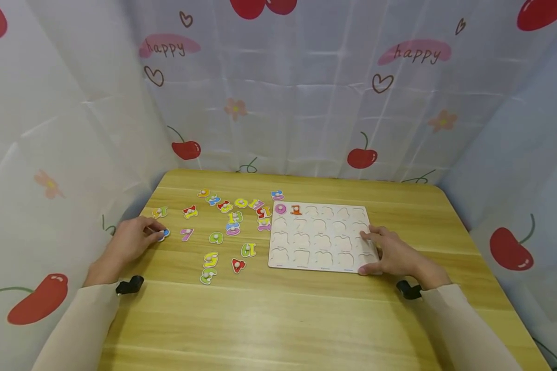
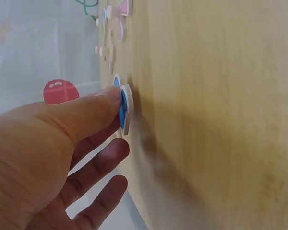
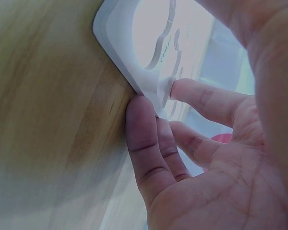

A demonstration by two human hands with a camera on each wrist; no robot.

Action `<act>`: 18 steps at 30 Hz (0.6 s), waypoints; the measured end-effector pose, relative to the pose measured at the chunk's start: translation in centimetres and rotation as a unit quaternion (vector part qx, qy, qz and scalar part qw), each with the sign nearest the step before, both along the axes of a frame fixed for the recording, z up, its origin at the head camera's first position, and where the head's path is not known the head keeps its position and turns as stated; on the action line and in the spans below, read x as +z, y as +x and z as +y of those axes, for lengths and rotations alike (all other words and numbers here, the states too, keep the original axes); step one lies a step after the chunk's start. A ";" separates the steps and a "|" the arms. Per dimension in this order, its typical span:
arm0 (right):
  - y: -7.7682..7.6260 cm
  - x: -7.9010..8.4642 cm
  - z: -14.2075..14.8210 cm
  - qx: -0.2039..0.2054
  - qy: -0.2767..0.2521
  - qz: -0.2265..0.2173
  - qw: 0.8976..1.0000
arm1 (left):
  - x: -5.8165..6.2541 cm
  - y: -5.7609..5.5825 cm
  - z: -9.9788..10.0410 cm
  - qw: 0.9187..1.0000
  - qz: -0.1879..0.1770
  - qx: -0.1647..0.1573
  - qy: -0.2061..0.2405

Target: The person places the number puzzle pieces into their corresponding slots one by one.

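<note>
At the left of the table my left hand (image 1: 132,238) pinches a blue number puzzle piece (image 1: 164,234) between thumb and fingertips. In the left wrist view this blue piece (image 2: 124,110) stands on edge close to the tabletop, its digit hidden. My right hand (image 1: 392,252) rests at the right edge of the white number puzzle board (image 1: 322,269). One fingertip lies on the board's face, and the others touch its edge in the right wrist view. A pink 0 piece (image 1: 280,208) and an orange-red 1 piece (image 1: 296,209) sit in the board's top row.
Several knobbed number pieces lie loose left of the board, among them a purple 7 (image 1: 187,234), a red 4 (image 1: 238,265) and a green 3 (image 1: 208,276). A blue and purple piece (image 1: 277,195) lies behind the board. Printed curtains (image 1: 288,118) surround the wooden table (image 1: 278,324).
</note>
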State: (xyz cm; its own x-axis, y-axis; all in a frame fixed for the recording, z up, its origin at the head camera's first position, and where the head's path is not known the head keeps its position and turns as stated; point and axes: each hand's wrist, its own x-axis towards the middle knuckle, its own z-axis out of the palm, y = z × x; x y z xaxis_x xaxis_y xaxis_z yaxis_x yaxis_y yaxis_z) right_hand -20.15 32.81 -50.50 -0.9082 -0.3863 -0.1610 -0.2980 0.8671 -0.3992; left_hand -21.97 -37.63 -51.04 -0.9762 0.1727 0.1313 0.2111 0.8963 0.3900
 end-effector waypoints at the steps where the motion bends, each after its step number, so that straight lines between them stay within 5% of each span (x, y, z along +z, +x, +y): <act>1: 0.0 0.0 0.0 -0.001 0.000 0.000 1.000 | 0.0 0.0 0.2 1.000 0.005 0.001 0.003; 9: 0.0 0.2 0.0 0.007 -0.001 0.006 1.000 | 1.1 -0.2 2.5 0.999 0.029 0.016 0.024; 18: -0.1 0.1 0.1 0.013 -0.002 0.005 1.000 | 2.3 -1.3 6.9 0.998 0.035 -0.008 0.049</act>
